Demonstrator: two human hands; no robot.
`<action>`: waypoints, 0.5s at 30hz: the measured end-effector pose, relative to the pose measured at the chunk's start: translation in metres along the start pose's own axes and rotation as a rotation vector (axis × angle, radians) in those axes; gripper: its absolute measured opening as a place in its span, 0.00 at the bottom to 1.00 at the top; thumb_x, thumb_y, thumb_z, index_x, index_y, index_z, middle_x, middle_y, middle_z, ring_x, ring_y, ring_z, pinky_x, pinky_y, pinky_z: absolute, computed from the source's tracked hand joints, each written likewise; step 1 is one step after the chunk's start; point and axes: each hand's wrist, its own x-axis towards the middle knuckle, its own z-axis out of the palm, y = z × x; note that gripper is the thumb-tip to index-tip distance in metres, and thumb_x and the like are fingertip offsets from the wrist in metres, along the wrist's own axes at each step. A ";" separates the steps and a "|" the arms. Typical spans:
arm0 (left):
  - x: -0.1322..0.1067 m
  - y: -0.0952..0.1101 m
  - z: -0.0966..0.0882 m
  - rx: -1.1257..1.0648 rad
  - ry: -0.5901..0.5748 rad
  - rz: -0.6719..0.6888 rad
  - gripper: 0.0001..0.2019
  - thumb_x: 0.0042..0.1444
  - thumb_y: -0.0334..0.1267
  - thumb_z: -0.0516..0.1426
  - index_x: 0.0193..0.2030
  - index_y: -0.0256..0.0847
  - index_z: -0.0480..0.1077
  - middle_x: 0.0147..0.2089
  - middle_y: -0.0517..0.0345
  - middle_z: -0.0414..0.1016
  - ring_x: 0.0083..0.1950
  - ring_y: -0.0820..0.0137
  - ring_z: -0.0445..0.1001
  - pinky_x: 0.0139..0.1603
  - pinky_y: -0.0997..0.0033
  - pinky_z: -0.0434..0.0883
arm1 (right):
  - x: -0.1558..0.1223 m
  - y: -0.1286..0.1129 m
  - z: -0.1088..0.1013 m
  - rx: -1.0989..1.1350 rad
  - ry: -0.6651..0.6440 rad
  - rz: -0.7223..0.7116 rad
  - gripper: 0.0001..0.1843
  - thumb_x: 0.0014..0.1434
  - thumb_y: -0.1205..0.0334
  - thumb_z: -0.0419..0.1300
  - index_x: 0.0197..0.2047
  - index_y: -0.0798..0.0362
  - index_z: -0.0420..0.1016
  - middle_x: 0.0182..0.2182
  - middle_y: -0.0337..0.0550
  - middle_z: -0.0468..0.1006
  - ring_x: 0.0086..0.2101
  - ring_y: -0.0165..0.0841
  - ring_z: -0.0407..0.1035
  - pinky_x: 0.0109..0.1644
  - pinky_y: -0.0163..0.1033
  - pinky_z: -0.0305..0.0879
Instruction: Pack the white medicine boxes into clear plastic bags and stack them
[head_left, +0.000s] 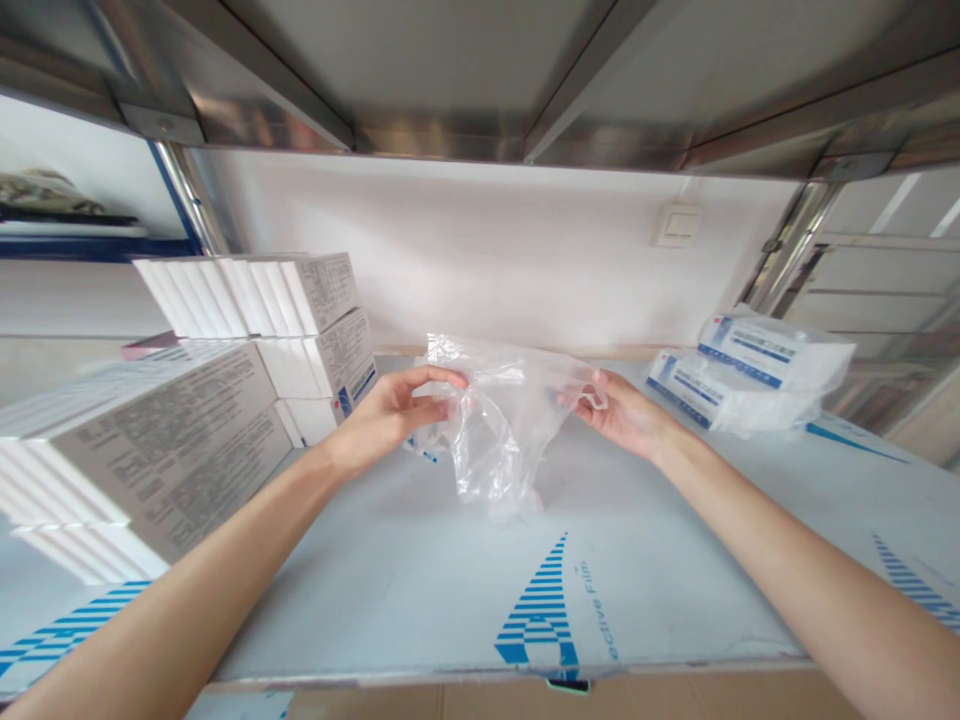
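Observation:
A clear plastic bag (499,430) hangs between my two hands above the film-covered shelf (420,590). My left hand (394,410) pinches the bag's left side between thumb and fingers. On the other side, my right hand (619,412) grips its upper right edge, with part of the bag lying over the fingers. The bag looks limp and see-through, and I make out nothing inside it. Beyond my left hand, a small piece with blue print (421,450) shows partly behind the bag.
White printed boxes (210,450) stand stacked at the left, several deep. Two bagged packs of boxes (757,350) lie at the back right. A metal shelf (450,80) spans overhead, and metal posts (195,200) rise at both sides. A switch (678,226) is on the back wall.

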 end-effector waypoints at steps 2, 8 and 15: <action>-0.001 0.000 0.003 -0.025 -0.013 -0.050 0.13 0.55 0.37 0.64 0.48 0.43 0.77 0.49 0.54 0.78 0.44 0.69 0.77 0.44 0.73 0.74 | -0.003 0.002 0.005 -0.035 -0.052 0.035 0.24 0.38 0.49 0.78 0.39 0.48 0.83 0.38 0.41 0.85 0.36 0.32 0.79 0.42 0.33 0.78; -0.002 0.002 0.005 -0.072 0.001 -0.081 0.29 0.53 0.38 0.67 0.63 0.46 0.69 0.53 0.52 0.78 0.46 0.66 0.79 0.45 0.69 0.75 | -0.003 -0.001 0.008 -0.071 -0.007 0.010 0.15 0.43 0.58 0.78 0.33 0.51 0.81 0.27 0.36 0.81 0.26 0.27 0.73 0.29 0.30 0.72; 0.001 0.002 0.000 -0.164 0.117 0.007 0.24 0.48 0.34 0.69 0.54 0.47 0.75 0.63 0.54 0.71 0.46 0.66 0.81 0.46 0.71 0.76 | 0.002 -0.009 -0.004 0.149 0.116 -0.162 0.18 0.40 0.54 0.78 0.34 0.47 0.80 0.30 0.34 0.81 0.29 0.28 0.73 0.33 0.32 0.74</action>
